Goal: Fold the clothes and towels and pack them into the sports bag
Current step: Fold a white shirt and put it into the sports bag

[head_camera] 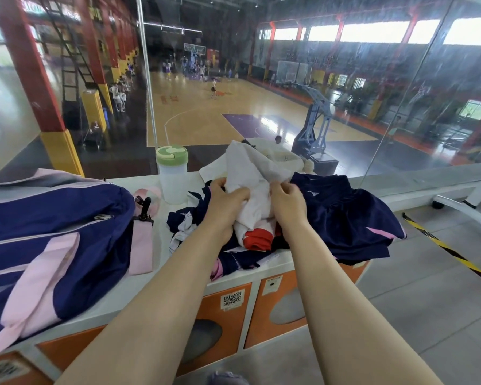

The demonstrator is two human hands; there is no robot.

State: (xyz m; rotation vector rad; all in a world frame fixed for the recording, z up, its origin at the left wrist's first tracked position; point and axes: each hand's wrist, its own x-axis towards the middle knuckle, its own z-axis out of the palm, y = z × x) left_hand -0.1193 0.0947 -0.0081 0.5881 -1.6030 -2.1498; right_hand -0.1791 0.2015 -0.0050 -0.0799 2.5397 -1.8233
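A: step now? both hands in the clothes pile (261, 218) at the right end of the locker top (161, 270), picking out the white garment (250, 176)

B: yes. left hand (225, 198) has fingers curled round a bunch of the white cloth, right hand (286, 201) pinches the same cloth just beside it. neither is spread flat

A: how to do it well?

B: my guess: lift the white piece clear of the pile first, it's tangled over the red bit (257, 238) and dark pieces. find two corners or shoulders, shake it out, then fold on a bare part of the top so the navy shorts (350, 223) at the right edge don't get dragged off

A: where's the garment vs hands?

B: between and above them, bunched up, rising toward the far edge. bag (56, 240) sits at the left end, well apart from both hands, zip looks closed, can't be sure. bottle (172, 173) stands near the far edge, between bag and pile
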